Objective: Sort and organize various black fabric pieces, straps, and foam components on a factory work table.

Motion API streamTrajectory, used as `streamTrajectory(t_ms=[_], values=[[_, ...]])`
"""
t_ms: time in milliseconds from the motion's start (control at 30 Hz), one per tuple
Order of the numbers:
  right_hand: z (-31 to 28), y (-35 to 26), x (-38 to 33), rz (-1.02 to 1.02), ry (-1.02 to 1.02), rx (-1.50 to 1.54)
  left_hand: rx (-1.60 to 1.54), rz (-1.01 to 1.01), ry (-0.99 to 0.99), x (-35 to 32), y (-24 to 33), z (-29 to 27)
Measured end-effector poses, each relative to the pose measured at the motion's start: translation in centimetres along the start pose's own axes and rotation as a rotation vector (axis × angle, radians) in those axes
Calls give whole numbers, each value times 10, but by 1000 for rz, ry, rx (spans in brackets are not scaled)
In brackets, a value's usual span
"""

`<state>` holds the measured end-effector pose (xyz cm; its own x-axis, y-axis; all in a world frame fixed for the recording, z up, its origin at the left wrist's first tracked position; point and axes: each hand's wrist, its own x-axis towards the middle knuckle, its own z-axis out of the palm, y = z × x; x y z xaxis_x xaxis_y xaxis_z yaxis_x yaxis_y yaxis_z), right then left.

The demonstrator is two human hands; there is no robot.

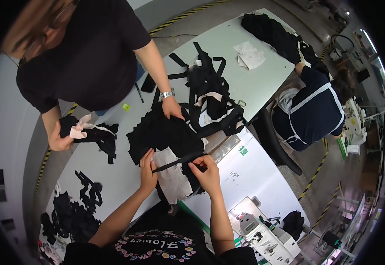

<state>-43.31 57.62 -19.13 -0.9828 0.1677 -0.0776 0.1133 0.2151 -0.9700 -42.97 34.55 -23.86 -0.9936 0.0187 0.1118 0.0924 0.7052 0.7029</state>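
Note:
Over a pile of black fabric pieces [157, 132], a narrow black fabric strip [175, 162] runs slantwise between my two hands. My left hand [148, 170] is closed at the strip's left end, beside a pale pinkish-white cloth piece [171, 179] that lies crumpled on the black fabric. My right hand [206, 173] pinches the strip near its right end with thumb and fingers. What lies beneath the pale piece is hidden.
A person [82, 53] across the table rests one hand on the pile and holds black and pale cloth. Black straps [208, 79] lie beyond, more black pieces [71, 210] at left. A sewing machine [263, 238] stands front right; another person [309, 110] sits at right.

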Motion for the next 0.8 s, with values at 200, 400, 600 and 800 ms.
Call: streamTrajectory(t_ms=[200,400,600,800], values=[[3,15,-5,28,-24,-16,56,35,48,-11,10,-8],[7,12,-3,3,-15,-38,238,227,48,-25,12,-10],[13,-12,-15,-141,30,-287,8,457,-165,-40,43,-20],[19,-12,-19,-91,78,-405,86,318,-102,-47,66,-1]])
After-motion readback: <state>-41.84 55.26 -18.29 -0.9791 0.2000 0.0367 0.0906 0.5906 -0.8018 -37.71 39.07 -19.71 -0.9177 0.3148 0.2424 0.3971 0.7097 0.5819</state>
